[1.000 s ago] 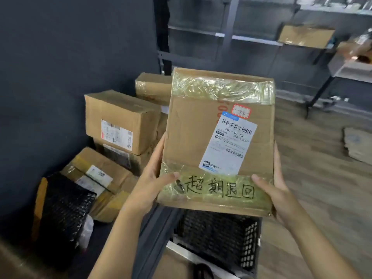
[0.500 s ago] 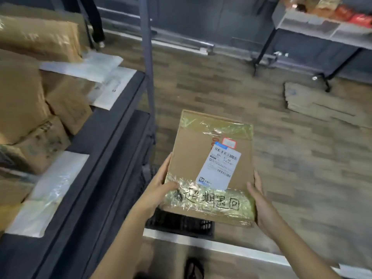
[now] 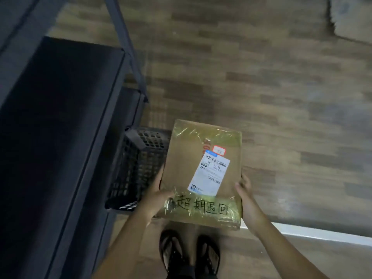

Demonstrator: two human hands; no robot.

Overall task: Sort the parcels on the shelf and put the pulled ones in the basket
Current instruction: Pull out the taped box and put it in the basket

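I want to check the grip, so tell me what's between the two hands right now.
In the head view, only the parcel: the left hand grips its near left edge and the right hand its near right edge, with the basket underneath.

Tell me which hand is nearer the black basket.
Left. The left hand grips the parcel edge beside the basket; the right hand holds the far edge.

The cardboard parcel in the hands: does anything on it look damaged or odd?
No damage shows. The cardboard parcel has wrinkled tape at both ends and black handwriting on the near strip. The shipping label sits slightly askew.
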